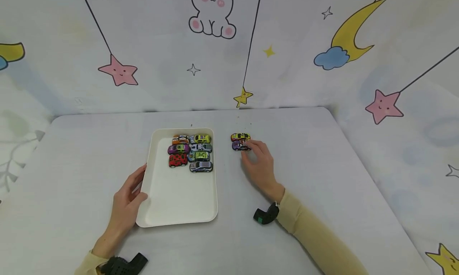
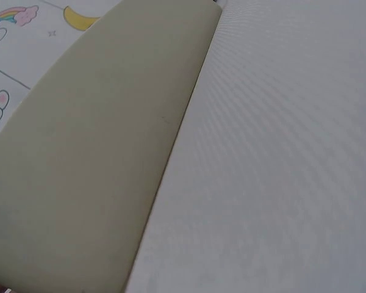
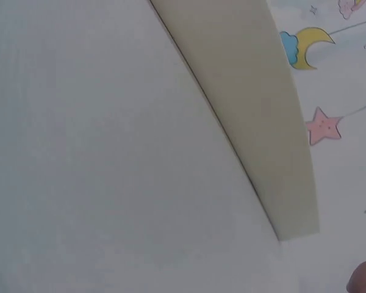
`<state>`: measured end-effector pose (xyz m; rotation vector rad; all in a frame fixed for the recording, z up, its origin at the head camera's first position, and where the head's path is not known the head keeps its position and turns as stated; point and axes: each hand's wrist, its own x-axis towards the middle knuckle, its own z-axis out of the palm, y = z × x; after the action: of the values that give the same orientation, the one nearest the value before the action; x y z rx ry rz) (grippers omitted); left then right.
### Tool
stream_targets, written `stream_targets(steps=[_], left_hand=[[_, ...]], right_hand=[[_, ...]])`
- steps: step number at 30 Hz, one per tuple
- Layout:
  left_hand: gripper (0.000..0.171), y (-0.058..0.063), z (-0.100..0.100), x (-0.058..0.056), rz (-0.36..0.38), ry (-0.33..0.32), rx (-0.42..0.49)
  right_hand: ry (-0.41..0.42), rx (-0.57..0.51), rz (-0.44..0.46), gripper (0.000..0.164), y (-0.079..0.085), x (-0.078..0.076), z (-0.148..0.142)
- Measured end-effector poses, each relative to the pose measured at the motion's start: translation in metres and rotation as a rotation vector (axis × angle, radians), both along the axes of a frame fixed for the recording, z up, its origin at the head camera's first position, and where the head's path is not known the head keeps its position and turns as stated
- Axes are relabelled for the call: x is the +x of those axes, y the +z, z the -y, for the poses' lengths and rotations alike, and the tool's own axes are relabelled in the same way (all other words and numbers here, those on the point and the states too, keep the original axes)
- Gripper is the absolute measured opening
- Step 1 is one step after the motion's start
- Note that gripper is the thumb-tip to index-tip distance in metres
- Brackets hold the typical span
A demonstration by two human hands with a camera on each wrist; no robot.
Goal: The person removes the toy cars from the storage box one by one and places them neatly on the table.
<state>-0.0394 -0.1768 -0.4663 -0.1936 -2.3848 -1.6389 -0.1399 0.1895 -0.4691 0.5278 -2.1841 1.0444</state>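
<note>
My left hand [image 1: 125, 201] grips the left side of a white rectangular tray [image 1: 175, 203], the thumb at the rim and the fingers along the outer wall. Several small toy cars stand in two columns in the tray's upper right part, among them a red one [image 1: 177, 160] and a silver-blue one [image 1: 201, 166]. Right of the tray, my right hand [image 1: 261, 165] pinches a purple toy car [image 1: 239, 145] at table level. Just behind that car sits a yellow-and-red toy car [image 1: 240, 136]. In the left wrist view the tray's outer wall [image 2: 104, 146] fills much of the picture.
The white-covered table [image 1: 308, 147] reaches back to a wall cloth [image 1: 157, 40] printed with stars, a moon and a bear. A black wrist camera [image 1: 267, 214] sits on the right wrist, and another [image 1: 125, 265] on the left.
</note>
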Motion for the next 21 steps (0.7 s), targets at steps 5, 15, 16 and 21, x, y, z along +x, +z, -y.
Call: stream_targets(steps=[5, 15, 16, 21], left_hand=[[0.072, 0.001, 0.000, 0.000, -0.001, 0.002, 0.006], [0.073, 0.001, 0.001, 0.001, -0.001, -0.001, 0.012], [0.073, 0.001, 0.001, 0.001, 0.000, -0.003, 0.011], [0.073, 0.000, 0.000, 0.000, 0.001, -0.005, 0.019]], right_hand=[[0.091, -0.002, -0.009, 0.025, 0.001, 0.008, 0.015], [0.180, 0.015, 0.035, 0.027, -0.002, 0.023, 0.038], [0.195, 0.016, 0.037, 0.027, -0.002, 0.024, 0.040], [0.267, 0.032, 0.033, 0.028, -0.001, 0.026, 0.049]])
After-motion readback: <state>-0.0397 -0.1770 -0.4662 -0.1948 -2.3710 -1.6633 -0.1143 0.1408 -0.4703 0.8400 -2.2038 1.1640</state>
